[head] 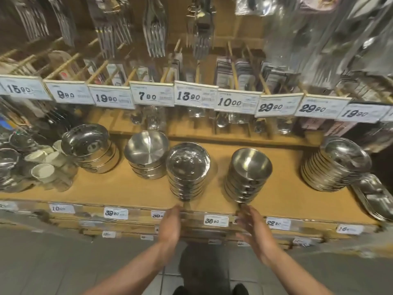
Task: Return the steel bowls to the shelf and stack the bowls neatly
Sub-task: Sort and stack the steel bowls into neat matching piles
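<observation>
Two bare hands hang just below the front lip of the tan wooden display shelf [127,188], palms turned inward and facing one another; the left hand [171,223] sits under the stack of shallow round steel dishes [187,170], the right hand [254,227] under the stack of deeper polished steel bowls [248,174]; both are loosely spread with fingers extended, holding nothing and touching neither pile, though motion blur hides the fingertips. Both central stacks stand close to the shelf's front edge, apart from each other with bare board between them, which seems to leave room for a hand on either side of each. Further left, a short stack of wide straight-sided steel bowls [146,154] sits further back, and beside it a tilted pile of round steel pans [90,146] leans unevenly; far right, a tall pile of flat steel plates [336,165] slants toward the shelf end. White price tags [194,95] hang along the rail above. Judging by the open, facing palms, the hands look poised to square or lift a stack; the tilted left pile appears least tidy.
</observation>
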Action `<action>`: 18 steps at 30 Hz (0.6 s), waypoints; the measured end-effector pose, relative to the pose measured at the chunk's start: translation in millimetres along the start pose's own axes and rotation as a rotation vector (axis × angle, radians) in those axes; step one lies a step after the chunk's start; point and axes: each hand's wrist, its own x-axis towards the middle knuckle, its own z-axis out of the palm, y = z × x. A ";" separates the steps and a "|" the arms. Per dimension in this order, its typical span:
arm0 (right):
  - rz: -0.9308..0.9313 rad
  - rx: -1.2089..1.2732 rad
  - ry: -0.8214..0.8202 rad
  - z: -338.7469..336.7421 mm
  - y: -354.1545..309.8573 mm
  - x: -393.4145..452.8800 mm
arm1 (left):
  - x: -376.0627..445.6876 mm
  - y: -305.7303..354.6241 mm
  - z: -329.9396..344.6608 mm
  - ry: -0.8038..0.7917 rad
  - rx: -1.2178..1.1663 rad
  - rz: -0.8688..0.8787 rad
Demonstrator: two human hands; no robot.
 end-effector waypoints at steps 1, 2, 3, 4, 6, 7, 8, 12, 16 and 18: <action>-0.006 -0.011 0.000 -9.9 -3.3 -0.7 | -3.0 -2.6 11.8 -0.018 0.039 0.012; -0.020 -0.018 -0.003 -18.8 -7.6 -0.7 | -4.8 -3.8 24.5 -0.040 0.081 0.028; -0.038 -0.025 -0.005 -27.8 -12.3 -0.1 | -7.3 -3.9 37.0 -0.063 0.122 0.050; -0.056 -0.031 -0.004 -35.3 -18.0 0.9 | -9.3 -1.9 49.3 -0.086 0.154 0.079; -0.083 -0.026 0.002 -47.6 -31.7 3.4 | -14.3 7.5 73.2 -0.127 0.153 0.131; -0.089 -0.012 0.005 -52.8 -37.9 6.0 | -16.6 14.6 84.7 -0.137 0.124 0.145; -0.094 0.003 0.001 -57.3 -43.2 9.0 | -16.9 21.6 95.2 -0.134 0.083 0.151; -0.155 0.028 -0.082 -61.8 -63.4 32.0 | -8.2 40.1 126.2 -0.130 -0.026 0.210; -0.124 0.166 -0.182 -49.7 -77.7 64.9 | 11.7 41.2 140.0 -0.201 -0.131 0.225; -0.081 0.175 -0.185 -41.1 -83.9 74.3 | 22.6 41.3 142.6 -0.199 -0.168 0.229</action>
